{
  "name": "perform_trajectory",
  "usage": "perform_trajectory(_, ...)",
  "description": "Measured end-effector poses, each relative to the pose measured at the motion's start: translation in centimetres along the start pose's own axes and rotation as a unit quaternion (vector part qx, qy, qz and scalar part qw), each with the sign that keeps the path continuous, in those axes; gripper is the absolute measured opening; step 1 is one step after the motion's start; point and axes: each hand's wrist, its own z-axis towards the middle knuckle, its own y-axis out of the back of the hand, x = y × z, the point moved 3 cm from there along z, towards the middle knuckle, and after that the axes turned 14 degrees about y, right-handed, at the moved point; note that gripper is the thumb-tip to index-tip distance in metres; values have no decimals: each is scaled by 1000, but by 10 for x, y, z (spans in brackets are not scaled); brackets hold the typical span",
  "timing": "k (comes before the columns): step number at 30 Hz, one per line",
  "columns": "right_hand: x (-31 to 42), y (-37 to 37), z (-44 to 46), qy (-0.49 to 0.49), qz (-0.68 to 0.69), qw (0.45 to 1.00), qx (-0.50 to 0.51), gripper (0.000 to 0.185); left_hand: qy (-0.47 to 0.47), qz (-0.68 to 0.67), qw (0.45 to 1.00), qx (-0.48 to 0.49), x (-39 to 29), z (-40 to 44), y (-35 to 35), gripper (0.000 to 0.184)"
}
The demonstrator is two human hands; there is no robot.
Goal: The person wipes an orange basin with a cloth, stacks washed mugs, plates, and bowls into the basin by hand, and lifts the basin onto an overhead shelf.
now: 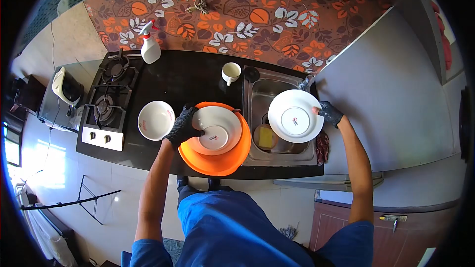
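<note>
My left hand (184, 127), in a black glove, grips the left edge of a white bowl (222, 123) turned underside up, over an orange basin (213, 165). In my gloved right hand (329, 113) is the right rim of a white plate (289, 111), its underside facing up, above the right part of the sink (260, 157). A white bowl (156, 120) stands upright on the black counter, left of my left hand. A yellow sponge (266, 138) lies in the sink, left of the plate.
A cream mug (231, 72) stands behind the basin, near the sink. The gas stove (105, 106) is at the left, with a white spray bottle (150, 47) behind it. A faucet (308, 82) rises at the sink's back right; a dark red cloth (322, 147) lies at its right edge.
</note>
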Motion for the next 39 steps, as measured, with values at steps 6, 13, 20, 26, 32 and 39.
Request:
perform_trajectory(6, -6, -4, -1, -8, 1, 1000, -12, 41, 2, -5, 1000, -2, -3, -2, 1, 77)
perform_trajectory(13, 6, -8, -4, 13, 40, 998, -37, 41, 3, -16, 1000, 0, -1, -1, 2, 75)
perform_trajectory(20, 77, -31, 16, 147, 22, 989, 10, 42, 16, -47, 998, 25, 0, 2, 2, 73)
perform_trajectory(26, 145, -123, 56, 218, 102, 966, 98, 49, 7, -40, 999, 22, -3, 0, 8, 69)
perform_trajectory(32, 145, -199, 86, 232, 8, 952, 199, 45, -23, -24, 999, 17, 8, 10, 0, 62)
perform_trajectory(39, 119, -237, 111, 268, -36, 929, 251, 49, -22, -65, 996, 56, 12, 13, 2, 57)
